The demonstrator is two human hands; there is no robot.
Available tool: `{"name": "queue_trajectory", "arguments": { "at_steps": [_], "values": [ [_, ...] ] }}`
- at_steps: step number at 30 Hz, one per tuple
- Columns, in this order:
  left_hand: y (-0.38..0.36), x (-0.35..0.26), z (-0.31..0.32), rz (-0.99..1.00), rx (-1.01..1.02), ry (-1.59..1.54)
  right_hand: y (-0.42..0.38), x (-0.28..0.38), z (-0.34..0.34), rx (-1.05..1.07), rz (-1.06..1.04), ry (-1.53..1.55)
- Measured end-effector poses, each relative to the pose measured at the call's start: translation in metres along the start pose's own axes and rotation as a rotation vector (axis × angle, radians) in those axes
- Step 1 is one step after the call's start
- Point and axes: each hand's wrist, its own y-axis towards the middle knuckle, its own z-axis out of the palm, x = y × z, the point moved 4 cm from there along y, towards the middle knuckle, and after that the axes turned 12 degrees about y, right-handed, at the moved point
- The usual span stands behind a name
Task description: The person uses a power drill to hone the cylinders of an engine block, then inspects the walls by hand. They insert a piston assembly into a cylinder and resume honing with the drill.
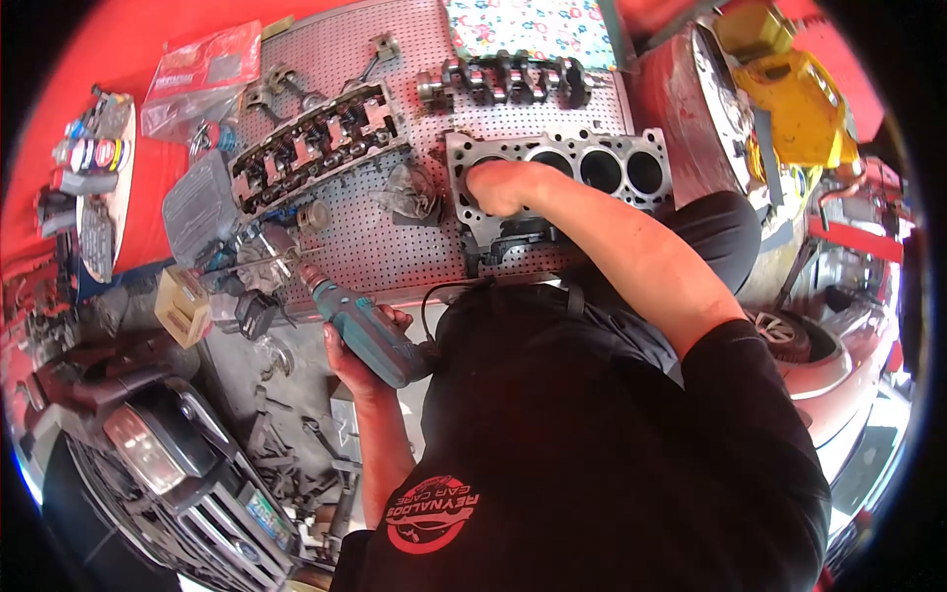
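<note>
My left hand (347,357) is wrapped round a teal power drill (363,331), held over the near edge of the perforated metal bench top (340,232). Its chuck points up and to the left, and a thin shaft runs from there among small parts. My right hand (505,187) reaches into the leftmost cylinder bore of an engine block (483,227); the fingers are hidden inside. Three more round bores show to the right of it. A crumpled dark rag (409,192) lies left of the block.
A crankshaft (513,81) lies behind the block, and a cylinder head (316,148) sits left. Pistons with connecting rods (281,89) rest behind the head. A cardboard box (182,306) is at the bench's left corner. Yellow containers (794,99) stand right; a vehicle's headlight (143,449) is lower left.
</note>
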Motion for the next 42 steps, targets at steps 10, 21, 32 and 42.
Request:
{"name": "queue_trajectory", "arguments": {
  "at_steps": [10,21,32,42],
  "values": [
    [-0.005,0.01,-0.021,0.018,-0.178,-0.045,0.046,-0.029,0.029,0.612,-0.12,-0.7],
    [0.007,0.023,-0.025,0.035,-0.248,-0.088,0.078,-0.094,0.073,0.914,-0.167,-0.993],
    [0.003,0.018,-0.024,0.064,-0.202,-0.003,0.093,-0.081,0.069,0.829,-0.002,-1.048],
    [-0.038,0.027,-0.048,0.082,-0.266,-0.134,0.071,-0.073,0.047,0.814,0.07,-1.05]
  ]
}}
